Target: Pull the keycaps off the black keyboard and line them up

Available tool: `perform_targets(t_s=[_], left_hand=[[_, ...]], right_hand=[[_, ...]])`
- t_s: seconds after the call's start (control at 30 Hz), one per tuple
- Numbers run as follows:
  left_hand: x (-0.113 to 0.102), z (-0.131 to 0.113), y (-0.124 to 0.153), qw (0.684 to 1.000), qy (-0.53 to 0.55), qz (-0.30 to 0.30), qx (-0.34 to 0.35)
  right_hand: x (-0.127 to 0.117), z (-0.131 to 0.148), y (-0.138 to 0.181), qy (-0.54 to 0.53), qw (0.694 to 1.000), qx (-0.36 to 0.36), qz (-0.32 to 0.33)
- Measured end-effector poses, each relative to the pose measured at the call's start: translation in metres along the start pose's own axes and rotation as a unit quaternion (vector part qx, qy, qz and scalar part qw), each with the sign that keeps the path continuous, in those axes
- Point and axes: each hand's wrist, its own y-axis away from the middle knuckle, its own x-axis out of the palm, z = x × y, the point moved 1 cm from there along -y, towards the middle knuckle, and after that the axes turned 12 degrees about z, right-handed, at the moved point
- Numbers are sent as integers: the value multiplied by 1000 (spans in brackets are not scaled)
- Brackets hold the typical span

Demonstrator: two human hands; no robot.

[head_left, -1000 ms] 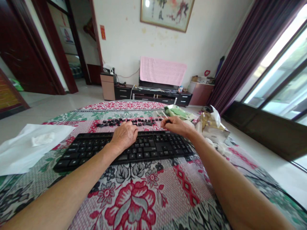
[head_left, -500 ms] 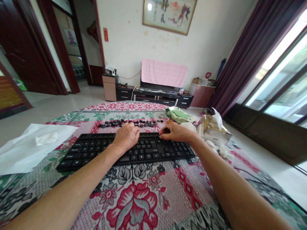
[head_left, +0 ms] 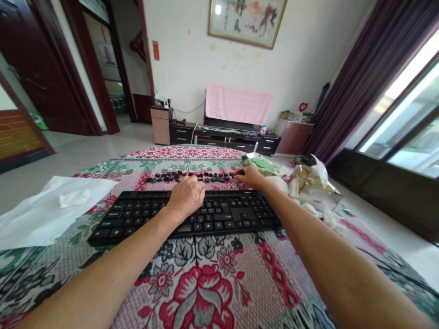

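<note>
A black keyboard (head_left: 219, 219) lies across the patterned cloth in front of me, with some of its key positions looking bare. My left hand (head_left: 188, 196) rests closed over the keyboard's upper middle; its curled fingertips are hidden, so I cannot make out what they hold. Beyond the keyboard's far right edge, my right hand (head_left: 249, 176) is closed in a pinch with a small black piece (head_left: 239, 172) at its fingertips. It is at the right end of a scattered band of loose black keycaps (head_left: 176, 175), which lie behind the keyboard.
White paper (head_left: 41, 210) with a crumpled tissue (head_left: 74, 198) lies at the left. To the right are a green-and-white packet (head_left: 264, 162), a gold-coloured tissue box (head_left: 318, 183) and crumpled tissues. A dark cable (head_left: 394, 269) crosses the cloth at the right.
My right hand has moved from over the right part of the keyboard, away from me, to the end of the loose keycaps. My left hand stays closed on the keyboard.
</note>
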Motion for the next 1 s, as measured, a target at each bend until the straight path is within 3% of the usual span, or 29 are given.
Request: perform_targets(t_s=[0.37,0.6,0.73,0.87,0.93,1.0], left_hand=[[0,0,0,1000,-10,-11,6],[-1,0,0,1000,-3,2,3],[-3,-1,0,1000,0,10,0],[-3,-1,1,1000,-2,17,-2],[-3,-1,1,1000,-6,20,0],[-3,-1,1,1000,-8,21,0]], right_hand=[[11,-6,-7,-18,999,-36,-4],[9,-4,-4,-24,999,-20,-5],[-2,4,8,-109,989,7,-97],[-22,16,29,-226,961,-44,-153],[-31,21,40,-226,961,-64,-148],[-37,23,51,-249,960,-75,-99]])
